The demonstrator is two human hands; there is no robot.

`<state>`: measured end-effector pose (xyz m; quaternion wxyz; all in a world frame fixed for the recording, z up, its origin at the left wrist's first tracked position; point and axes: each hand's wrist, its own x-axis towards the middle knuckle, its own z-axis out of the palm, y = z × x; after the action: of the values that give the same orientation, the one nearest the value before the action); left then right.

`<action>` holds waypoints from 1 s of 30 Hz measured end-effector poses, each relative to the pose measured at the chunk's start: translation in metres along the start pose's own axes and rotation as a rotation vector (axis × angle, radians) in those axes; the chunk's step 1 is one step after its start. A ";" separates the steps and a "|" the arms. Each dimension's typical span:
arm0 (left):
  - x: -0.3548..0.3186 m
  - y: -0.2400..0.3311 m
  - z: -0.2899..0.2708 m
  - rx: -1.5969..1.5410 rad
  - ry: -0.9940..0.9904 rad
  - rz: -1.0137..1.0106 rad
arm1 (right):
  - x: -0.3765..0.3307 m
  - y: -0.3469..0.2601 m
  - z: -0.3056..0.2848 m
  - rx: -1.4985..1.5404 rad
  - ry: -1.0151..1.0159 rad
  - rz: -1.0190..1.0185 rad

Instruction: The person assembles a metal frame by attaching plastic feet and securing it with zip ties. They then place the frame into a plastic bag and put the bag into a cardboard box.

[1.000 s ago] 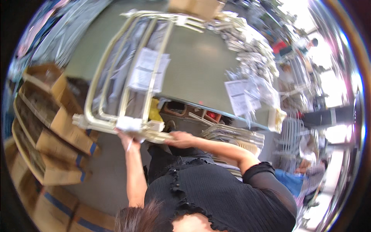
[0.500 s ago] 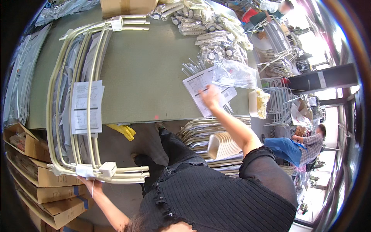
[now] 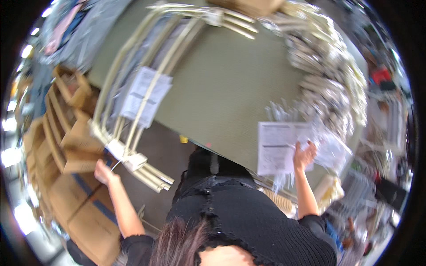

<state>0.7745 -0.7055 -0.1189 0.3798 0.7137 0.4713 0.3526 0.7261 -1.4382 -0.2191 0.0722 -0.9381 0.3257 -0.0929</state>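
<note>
On the table's left lies a bundle of cream bent metal tube frames (image 3: 116, 84) with grey fabric between the tubes. A printed sheet (image 3: 144, 95) is tucked among them. At the bundle's near end, my left hand (image 3: 105, 172) is closed, apparently on a thin white tie strip (image 3: 116, 165) running to the frame joint; blur hides the exact grip. My right hand (image 3: 305, 155) is open with fingers spread, over the right part of a stack of printed sheets (image 3: 277, 148). A clear plastic bag (image 3: 330, 148) and several thin white strips (image 3: 282, 111) lie beside the sheets.
Cardboard boxes (image 3: 84, 208) are stacked at my left. Plastic-wrapped parts (image 3: 326, 84) are heaped along the green table's (image 3: 222, 84) far right side. Another carton (image 3: 250, 5) stands at the back. Ribbed cream pieces (image 3: 277, 201) sit below the table edge.
The view has turned, shifting the table and frames. My left hand has moved off the frame's underside to slightly apart from it. My right hand stays over the sheets, now with fingers spread.
</note>
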 end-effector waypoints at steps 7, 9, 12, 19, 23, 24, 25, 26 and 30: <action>-0.056 0.032 0.032 -0.138 -0.135 0.064 | -0.012 -0.089 -0.001 0.384 -0.206 -0.517; -0.064 0.035 0.036 -0.114 -0.228 0.051 | 0.004 -0.108 -0.004 0.388 -0.227 -0.592; -0.056 0.017 0.053 0.030 -0.297 0.105 | 0.046 -0.138 -0.011 0.419 -0.256 -0.762; -0.063 0.083 0.184 -0.004 -1.043 0.524 | 0.077 -0.196 -0.029 0.398 -0.429 -0.914; -0.018 0.054 0.229 0.287 -1.392 0.487 | 0.065 -0.191 -0.048 0.388 -0.462 -0.873; -0.026 0.062 0.225 0.460 -1.355 0.498 | 0.062 -0.181 -0.054 0.383 -0.467 -0.832; -0.008 0.034 0.222 0.453 -1.357 0.413 | 0.056 -0.173 -0.063 0.381 -0.482 -0.778; -0.019 0.052 0.216 0.479 -1.375 0.394 | 0.048 -0.158 -0.066 0.362 -0.467 -0.707; -0.003 0.024 0.227 0.604 -1.280 0.381 | 0.007 -0.111 -0.070 0.348 -0.407 -0.564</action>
<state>0.9789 -0.7620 -0.2036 0.2995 0.9231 0.1015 -0.2186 0.7820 -1.3617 -0.1283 0.2651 -0.9638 0.0136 0.0253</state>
